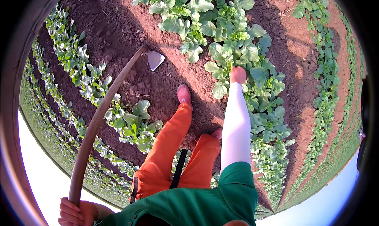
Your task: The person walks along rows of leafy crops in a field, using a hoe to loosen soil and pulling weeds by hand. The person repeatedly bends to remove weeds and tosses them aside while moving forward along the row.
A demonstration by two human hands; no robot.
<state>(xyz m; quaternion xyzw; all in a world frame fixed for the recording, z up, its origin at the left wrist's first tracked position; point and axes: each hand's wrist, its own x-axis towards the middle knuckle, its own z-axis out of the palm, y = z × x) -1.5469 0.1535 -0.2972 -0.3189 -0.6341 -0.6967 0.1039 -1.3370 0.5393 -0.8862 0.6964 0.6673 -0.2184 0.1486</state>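
At the lower left, my left hand (77, 213) is closed around the end of a hoe's long, curved wooden handle (99, 113). The hoe's flat metal blade (155, 59) rests on the bare soil ahead of my feet. My right hand (237, 75), below a white sleeve, reaches down into a row of broad-leaved green crop plants (220, 52). Its fingers are turned into the foliage and mostly hidden, so whether they grip a stem does not show. Pale green leaves surround that hand on both sides.
My pink shoe (184, 93) stands on the reddish soil furrow (168, 78) between two crop rows. The left row (84, 75) passes behind the hoe handle. Beyond another furrow, a further row (327, 66) runs along the right. A black strap (179, 168) hangs between my legs.
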